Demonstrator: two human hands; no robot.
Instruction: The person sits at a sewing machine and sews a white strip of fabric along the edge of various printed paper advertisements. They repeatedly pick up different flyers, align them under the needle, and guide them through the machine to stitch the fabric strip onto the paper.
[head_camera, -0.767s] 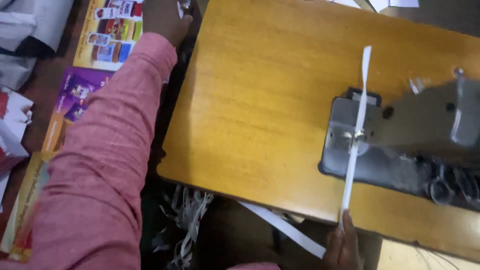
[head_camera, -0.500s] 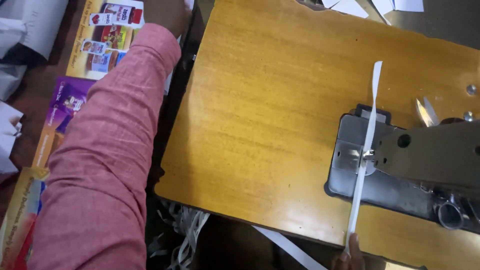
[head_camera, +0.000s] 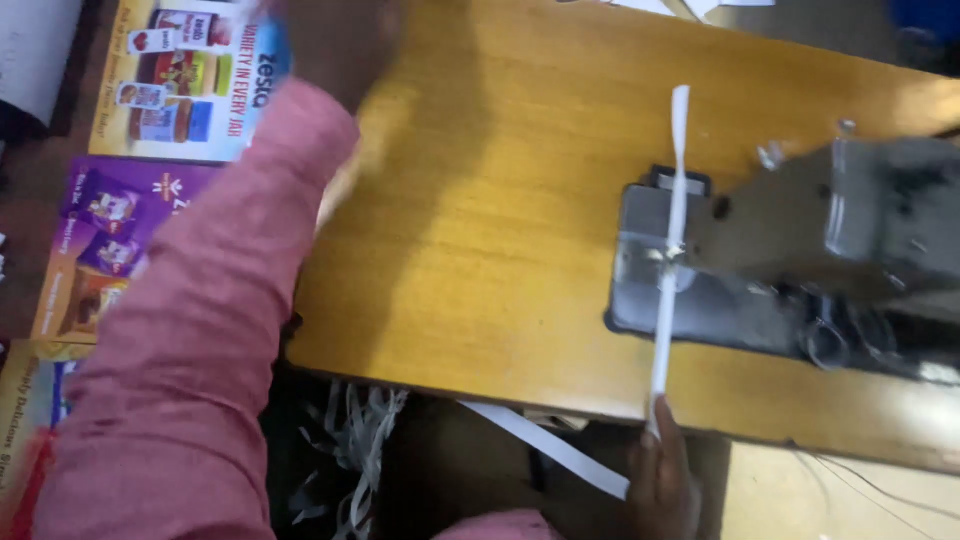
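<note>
Head view: white strip pinched at the tabletop's near edge

Seen from above: a wooden tabletop, orange-brown and glossy, with a grey sewing machine set into its right part. Across the machine's metal bed, a narrow white strip, running from the far side, under the needle area, and on toward the near edge of the tabletop. Right hand low in the picture, just past that near edge, fingers pressed together and pinching the strip's near end; strip drawn fairly straight between hand and machine. Below the edge, a second length of white strip slanting from under the tabletop toward the right hand; whether joined to the first, cannot tell.

Left hand at the top left, over the tabletop's far left corner, badly blurred; spread or closed, cannot tell, nor whether holding anything. Pink sleeve filling the left side of the picture, running from the bottom up to that hand.

Beneath the tabletop's near left edge, a tangle of pale strips hanging in shadow. On the floor at left, flattened printed cardboard sheets, one yellow and blue, one purple. Scraps of white material at the tabletop's far edge, well apart from both hands.
</note>
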